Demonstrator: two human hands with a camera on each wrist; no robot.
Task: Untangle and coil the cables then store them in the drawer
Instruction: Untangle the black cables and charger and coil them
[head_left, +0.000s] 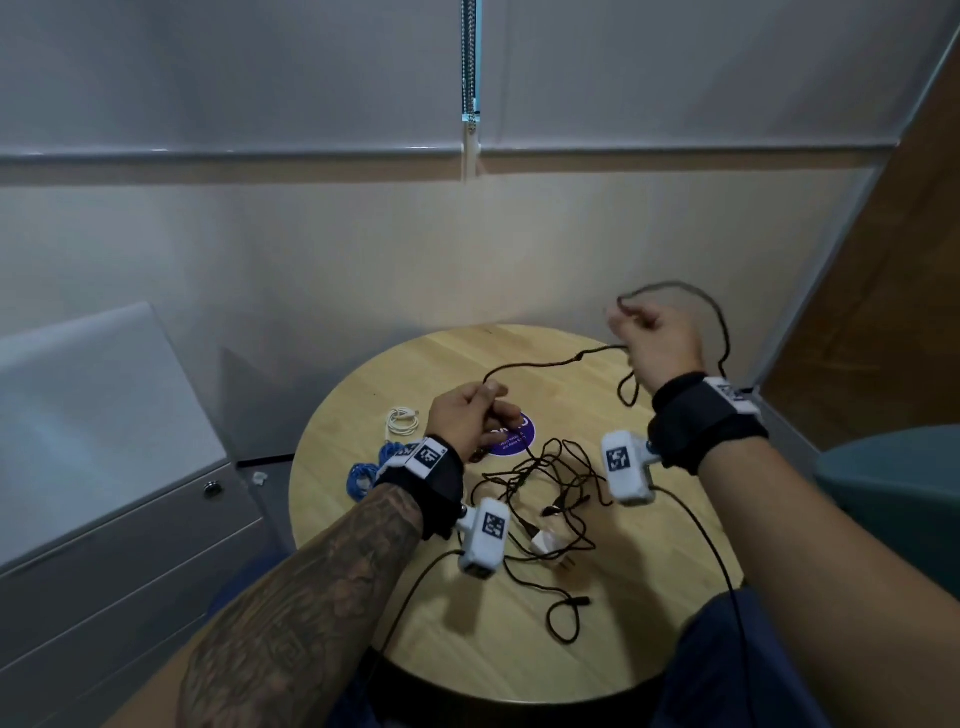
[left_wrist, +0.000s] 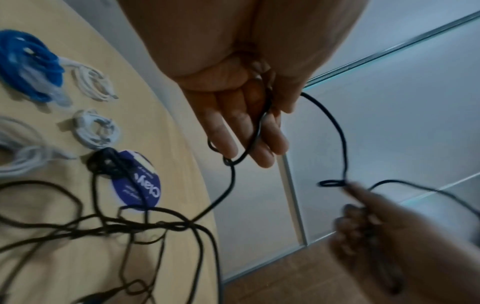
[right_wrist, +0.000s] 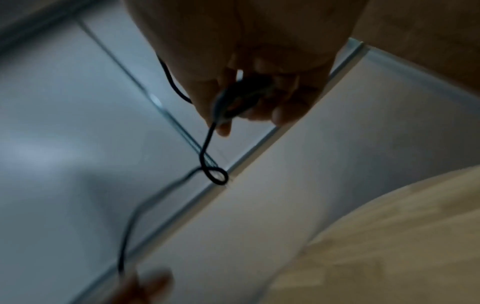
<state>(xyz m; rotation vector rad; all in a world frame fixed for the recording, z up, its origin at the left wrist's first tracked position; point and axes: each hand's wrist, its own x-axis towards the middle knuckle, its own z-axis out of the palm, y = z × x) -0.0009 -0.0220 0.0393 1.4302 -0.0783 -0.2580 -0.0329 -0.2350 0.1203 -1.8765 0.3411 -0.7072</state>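
At the near edge of the round desk (head_left: 363, 613) lies a loose tangle of black cable (head_left: 550, 499) with a white plug adapter (head_left: 545, 545) caught in it. Beyond it, the left hand (head_left: 467, 415) pinches one black strand (left_wrist: 335, 131) between curled fingers, low over the desk. That strand runs rightward and up to the right hand (head_left: 657, 338), which is raised higher and farther out, fingers curled around gathered loops, though blur hides how many. A small kink (right_wrist: 215, 174) sits on the span nearer the right hand. Coiled white and blue cables (left_wrist: 28, 63) rest at the far left; the drawer unit (head_left: 130, 519) stands left of the desk.
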